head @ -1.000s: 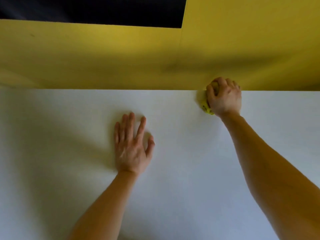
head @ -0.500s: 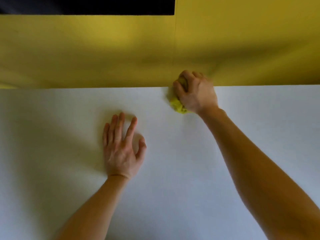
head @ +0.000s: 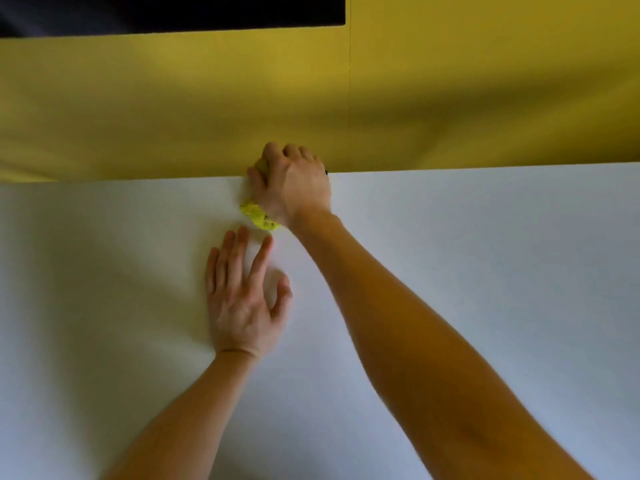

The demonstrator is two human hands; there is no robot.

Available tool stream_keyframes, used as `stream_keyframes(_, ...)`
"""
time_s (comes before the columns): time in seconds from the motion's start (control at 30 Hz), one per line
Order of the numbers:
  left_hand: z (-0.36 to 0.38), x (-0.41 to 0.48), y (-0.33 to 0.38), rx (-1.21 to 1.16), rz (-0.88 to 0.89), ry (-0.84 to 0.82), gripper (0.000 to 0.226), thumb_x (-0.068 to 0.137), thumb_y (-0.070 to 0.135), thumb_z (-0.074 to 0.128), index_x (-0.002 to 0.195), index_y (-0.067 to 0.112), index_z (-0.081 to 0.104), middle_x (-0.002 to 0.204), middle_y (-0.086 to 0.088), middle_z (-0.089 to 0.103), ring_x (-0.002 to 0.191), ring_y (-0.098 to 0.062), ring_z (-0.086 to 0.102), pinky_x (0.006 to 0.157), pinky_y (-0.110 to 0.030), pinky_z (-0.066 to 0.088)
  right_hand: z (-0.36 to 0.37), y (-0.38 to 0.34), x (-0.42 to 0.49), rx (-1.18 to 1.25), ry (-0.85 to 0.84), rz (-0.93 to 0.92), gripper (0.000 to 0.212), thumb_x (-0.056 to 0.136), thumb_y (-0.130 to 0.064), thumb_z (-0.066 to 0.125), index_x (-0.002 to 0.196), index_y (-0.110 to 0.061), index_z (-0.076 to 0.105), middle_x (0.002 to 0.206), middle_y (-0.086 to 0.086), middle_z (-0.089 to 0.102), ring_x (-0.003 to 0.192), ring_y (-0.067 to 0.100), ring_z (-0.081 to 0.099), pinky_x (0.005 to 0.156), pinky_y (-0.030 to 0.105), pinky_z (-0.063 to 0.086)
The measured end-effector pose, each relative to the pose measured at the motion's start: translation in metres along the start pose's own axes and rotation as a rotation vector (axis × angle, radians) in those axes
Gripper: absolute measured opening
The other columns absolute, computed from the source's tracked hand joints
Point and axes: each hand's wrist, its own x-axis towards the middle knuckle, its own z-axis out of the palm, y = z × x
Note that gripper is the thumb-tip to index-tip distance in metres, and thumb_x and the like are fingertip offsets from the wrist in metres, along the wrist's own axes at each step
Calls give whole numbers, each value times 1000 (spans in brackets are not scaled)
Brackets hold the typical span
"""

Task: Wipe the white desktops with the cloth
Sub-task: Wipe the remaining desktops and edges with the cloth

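Fingers (head: pixel 281 154) of the right hand (head: pixel 296 190) curl round the bunched yellow cloth (head: pixel 257 215), which sits at the far edge of the white desktop (head: pixel 485 271), against the yellow partition (head: pixel 173 109). The cloth pokes out toward the left hand (head: pixel 242 303), flat and spread just nearer, so a leftward stroke should clear its fingertips.

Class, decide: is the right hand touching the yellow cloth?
Touching. The head view shows the right hand gripping the yellow cloth, fingers curled over it on the white desktop.

White desktop (head: pixel 485 271) open left and right — yellow panel (head: pixel 173 116) walls the far edge
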Motion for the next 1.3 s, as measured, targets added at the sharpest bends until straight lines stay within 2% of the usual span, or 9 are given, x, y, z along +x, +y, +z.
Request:
stream_keyframes(0.17,8,-6,5,-8,-2,2,67,100,40,60,163,19,50,176,-15,32,163,-39,30,131,-61,25,-59,170,-46,-18,221,202,39,99,-49,54,108,-15,70,104,18,72,102,42,63,91,46,47)
stream_keyframes(0.27,11,-5,4,-16,6,9,67,100,41,59,163,19,50,176,-16,32,163,-40,30,131,-62,24,-92,218,-57,-53,310,409,37,97,-45,53,104,-14,70,105,18,72,103,41,61,92,46,47)
stream_keyframes(0.37,9,-7,3,-22,2,-7,67,100,40,59,162,18,51,176,-17,32,163,-40,30,130,-63,25,-68,174,-43,-179,339,543,39,93,-42,47,104,-13,71,105,19,73,103,42,63,94,48,46)
stream_keyframes(0.57,10,-9,3,-5,9,-5,66,101,41,56,163,18,49,176,-17,32,164,-38,28,131,-62,24,9,3,-16,-44,81,86,34,97,-46,57,117,-19,66,108,10,69,104,36,63,88,45,39)
stream_keyframes(0.7,12,-9,2,-23,6,5,66,101,40,56,163,17,50,176,-17,32,163,-39,30,131,-62,24,-18,75,-27,-5,96,49,37,99,-46,57,121,-18,66,111,13,70,109,40,62,91,46,46)
stream_keyframes(0.87,11,-7,4,-47,11,11,65,101,41,56,162,16,51,175,-18,32,162,-41,31,130,-63,24,-89,216,-66,-75,288,338,39,99,-47,52,115,-16,68,112,16,70,109,42,59,98,47,45)
stream_keyframes(1.03,11,-9,4,-61,8,13,65,101,41,57,161,16,52,175,-19,31,163,-42,30,130,-64,25,-63,163,-40,-213,317,592,43,93,-43,44,112,-15,70,112,18,71,110,41,62,99,48,43)
stream_keyframes(1.2,10,-6,5,-42,-6,12,66,102,40,57,163,18,50,175,-18,33,163,-40,30,130,-63,25,11,7,-18,-111,163,225,33,97,-46,53,109,-18,66,103,10,69,101,37,62,89,47,38)
stream_keyframes(1.3,9,-5,6,-38,5,15,65,101,39,58,162,18,51,175,-18,33,163,-40,31,129,-63,26,5,25,-12,17,79,40,35,98,-47,58,117,-18,66,106,11,69,105,39,62,88,46,43)
